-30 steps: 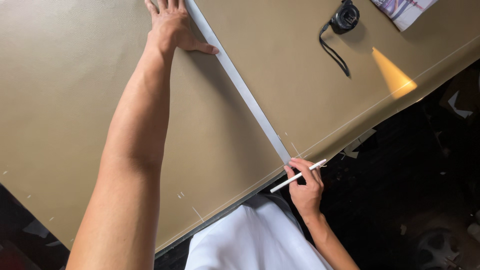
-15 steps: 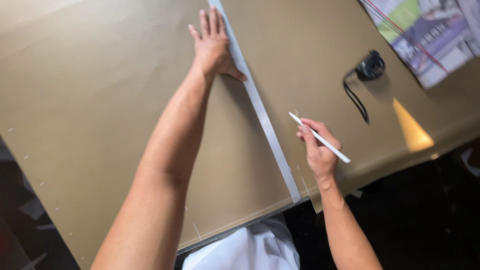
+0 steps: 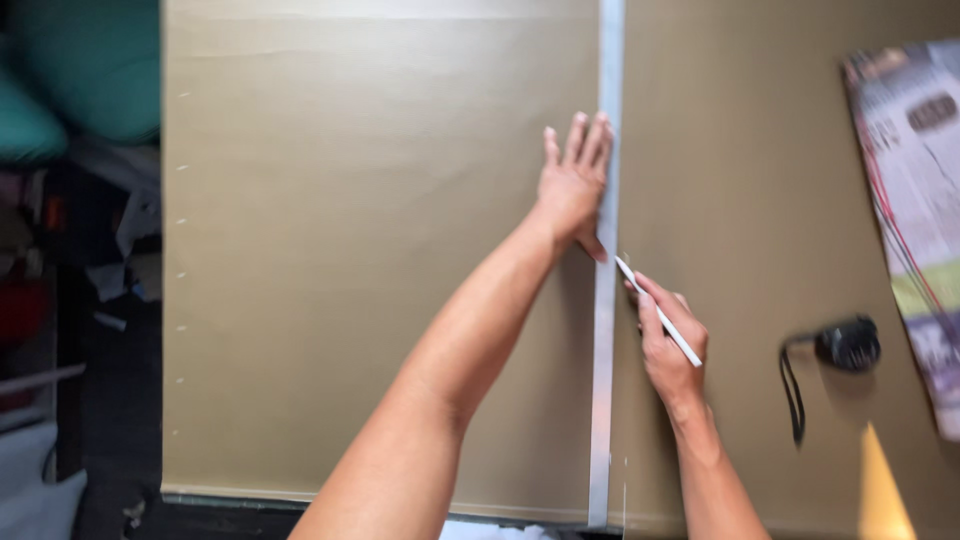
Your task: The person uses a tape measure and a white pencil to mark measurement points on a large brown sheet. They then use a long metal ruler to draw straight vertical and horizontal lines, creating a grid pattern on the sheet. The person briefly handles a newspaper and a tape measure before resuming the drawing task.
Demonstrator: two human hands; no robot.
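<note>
Metal ruler (image 3: 606, 300) lies pinned under the flat, spread left hand (image 3: 572, 180); right hand (image 3: 668, 345) fingers grip a white pencil (image 3: 658, 310).

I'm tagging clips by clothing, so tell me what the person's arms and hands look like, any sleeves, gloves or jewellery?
Both arms are bare as far as the frame shows, with no sleeves in view. The left hand and right hand wear no gloves, and no rings, watch or bracelet are visible. Fingers are bare too.
</note>
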